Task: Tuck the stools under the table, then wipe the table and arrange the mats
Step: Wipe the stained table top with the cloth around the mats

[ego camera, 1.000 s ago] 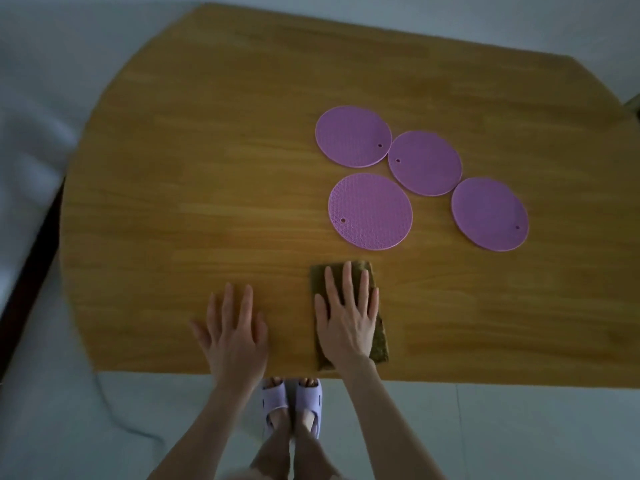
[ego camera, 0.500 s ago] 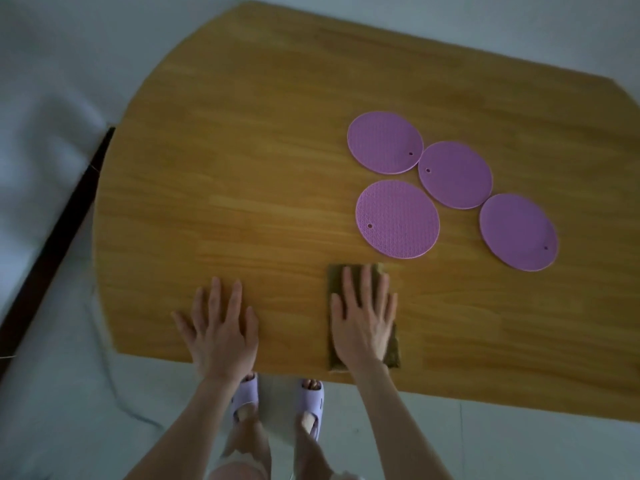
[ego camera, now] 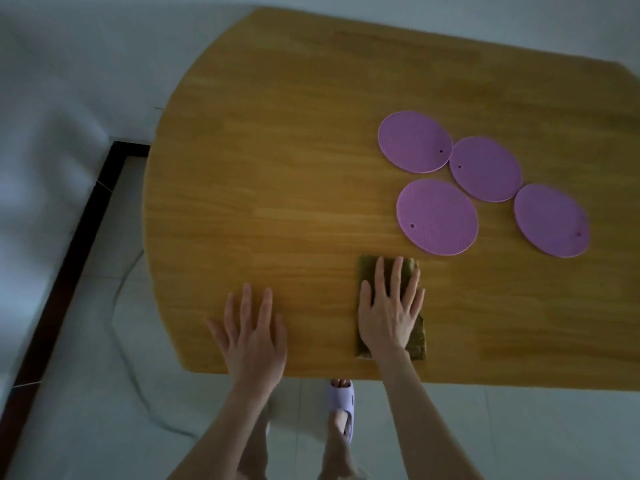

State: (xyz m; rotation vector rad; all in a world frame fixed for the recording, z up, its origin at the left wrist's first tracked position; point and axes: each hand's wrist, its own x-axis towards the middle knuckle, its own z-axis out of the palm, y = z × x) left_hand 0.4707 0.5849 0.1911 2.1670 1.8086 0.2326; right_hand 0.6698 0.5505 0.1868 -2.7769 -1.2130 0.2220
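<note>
1. The right hand [ego camera: 389,313] is laid flat, fingers spread, on the olive-green cloth [ego camera: 417,341] near the front edge of the wooden tabletop [ego camera: 277,188].
2. The left hand [ego camera: 251,336] is pressed flat, fingers spread, on bare wood.
3. Four purple round mats [ego camera: 437,216] are clustered beyond the cloth.

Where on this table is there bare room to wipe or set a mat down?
Bare table: the left half beyond the left hand, the strip between both hands, and the near right stretch past the cloth. Crowded: four mats clustered beyond the right hand.
</note>
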